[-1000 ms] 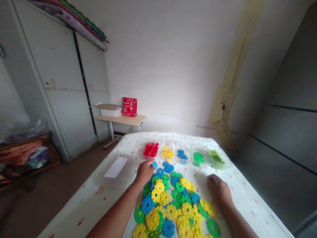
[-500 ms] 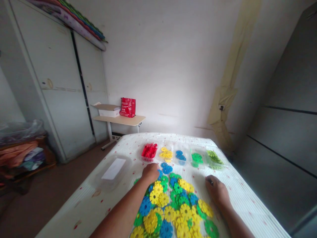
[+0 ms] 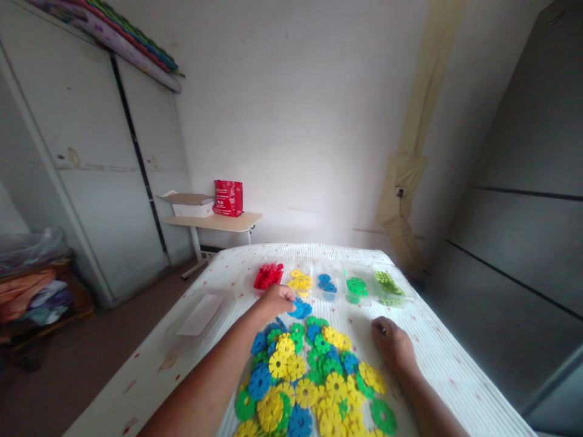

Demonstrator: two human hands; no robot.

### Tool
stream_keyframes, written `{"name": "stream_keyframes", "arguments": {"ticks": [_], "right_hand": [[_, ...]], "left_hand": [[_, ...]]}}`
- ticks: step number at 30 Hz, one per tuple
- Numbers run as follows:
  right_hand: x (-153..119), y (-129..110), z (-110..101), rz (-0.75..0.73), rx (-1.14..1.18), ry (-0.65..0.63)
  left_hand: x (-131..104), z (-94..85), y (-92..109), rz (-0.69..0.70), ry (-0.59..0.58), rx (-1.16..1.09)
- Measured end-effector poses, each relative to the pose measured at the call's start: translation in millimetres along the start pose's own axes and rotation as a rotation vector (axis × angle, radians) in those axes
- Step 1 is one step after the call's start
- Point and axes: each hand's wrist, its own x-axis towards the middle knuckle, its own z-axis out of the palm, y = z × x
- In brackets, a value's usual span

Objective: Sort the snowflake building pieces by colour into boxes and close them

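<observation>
My left hand (image 3: 276, 301) reaches over the cloth just past the pile, fingers pinched at the edge of some blue discs (image 3: 301, 309). Resting on the cloth right of the pile, my right hand (image 3: 392, 341) is curled, with something small and dark at its fingers that I cannot make out. Between my forearms spreads a pile of notched yellow, green and blue discs (image 3: 336, 386). Beyond it stand clear boxes holding red pieces (image 3: 268, 276), yellow discs (image 3: 299, 282), blue discs (image 3: 327, 284), green discs (image 3: 356, 286) and light green pieces (image 3: 388, 284).
A clear tray with a white sheet (image 3: 200, 314) lies on the left of the white table cloth (image 3: 150, 377). Behind, a small side table (image 3: 228, 222) bears a red bag (image 3: 228, 198) and a white box (image 3: 193, 209). Grey cabinets flank both sides.
My left hand has moved slightly forward, and more of its fingers show at the blue discs. My right hand keeps its curled pose beside the pile. The camera view has shifted a little.
</observation>
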Motion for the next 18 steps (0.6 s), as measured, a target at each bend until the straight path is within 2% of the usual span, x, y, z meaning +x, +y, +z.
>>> {"name": "stream_keyframes", "arguments": {"ticks": [6, 12, 15, 18], "right_hand": [[0, -4, -1, 0.016, 0.006, 0.009], [-1, -5, -3, 0.013, 0.040, 0.024], [-1, -4, -3, 0.004, 0.049, 0.015], [-1, -4, -2, -0.002, 0.043, -0.001]], "left_hand": [[21, 15.5, 27, -0.104, -0.055, -0.058], [54, 41.2, 59, -0.067, 0.081, -0.167], [57, 45.8, 56, -0.061, 0.142, -0.122], [47, 41.2, 36, -0.051, 0.166, -0.002]]}}
